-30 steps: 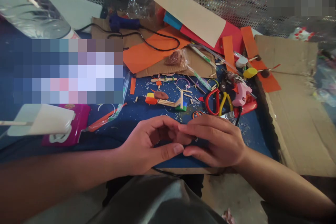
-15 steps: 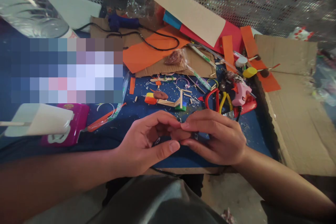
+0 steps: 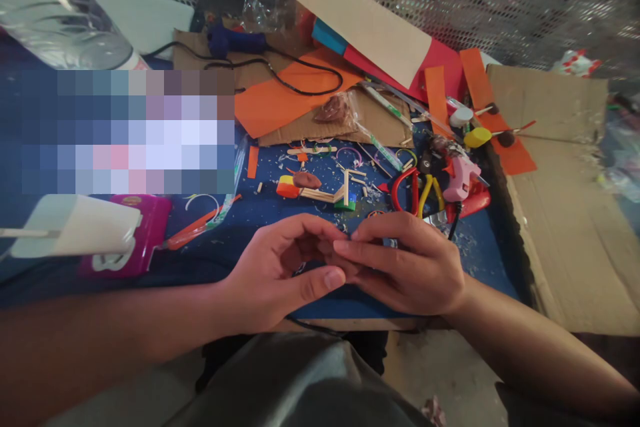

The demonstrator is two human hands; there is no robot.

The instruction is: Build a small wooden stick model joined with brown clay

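My left hand (image 3: pixel 280 280) and my right hand (image 3: pixel 417 267) meet above the front of the blue table, fingertips touching. The left fingers curl round with the thumb stretched toward the right hand. Fingers of my right hand press together at the left fingertips. Whatever they pinch is hidden between them. Just beyond the hands lies a small assembly of thin wooden sticks (image 3: pixel 320 195), with an orange-and-yellow round piece (image 3: pixel 287 187), a brown lump (image 3: pixel 307 179) and a green piece (image 3: pixel 346 204).
Red-handled pliers (image 3: pixel 395 193), yellow-handled pliers (image 3: pixel 424 195) and a pink glue gun (image 3: pixel 463 177) lie to the right. Cardboard (image 3: pixel 565 233) covers the right side. Orange sheet (image 3: pixel 280 97) and a blue tool with cord (image 3: pixel 235 42) lie behind. A magenta box (image 3: pixel 157 227) stands left.
My right fingers have shifted slightly left and over the left fingertips, closing the gap where a brownish surface showed between the hands. The left hand has barely moved.
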